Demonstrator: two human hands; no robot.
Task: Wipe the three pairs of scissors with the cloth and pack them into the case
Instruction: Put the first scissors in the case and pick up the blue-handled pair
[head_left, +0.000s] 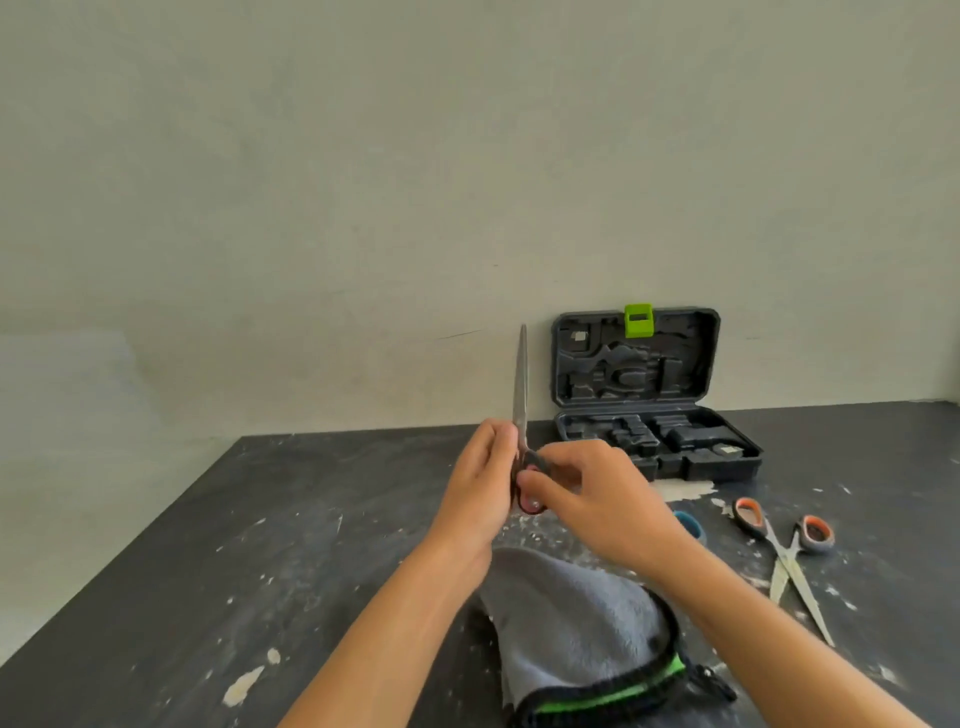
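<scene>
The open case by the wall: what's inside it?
The case shows only dark moulded slots in its tray and in its upright lid. No scissors are visible in it. The right hand hides the tray's near-left corner.

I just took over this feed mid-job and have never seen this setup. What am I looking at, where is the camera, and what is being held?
There is no machine: a person works bare-handed, and the single picture comes from a wide-angle camera on their head, looking forward and down. The left hand and right hand together hold one pair of scissors, blades pointing up. On the dark, paint-flecked table lie a grey cloth under the forearms, an orange-handled pair of scissors to the right, slightly open, and a blue handle partly hidden behind the right wrist. The open black case stands against the wall, lid up; no scissors show in it.
</scene>
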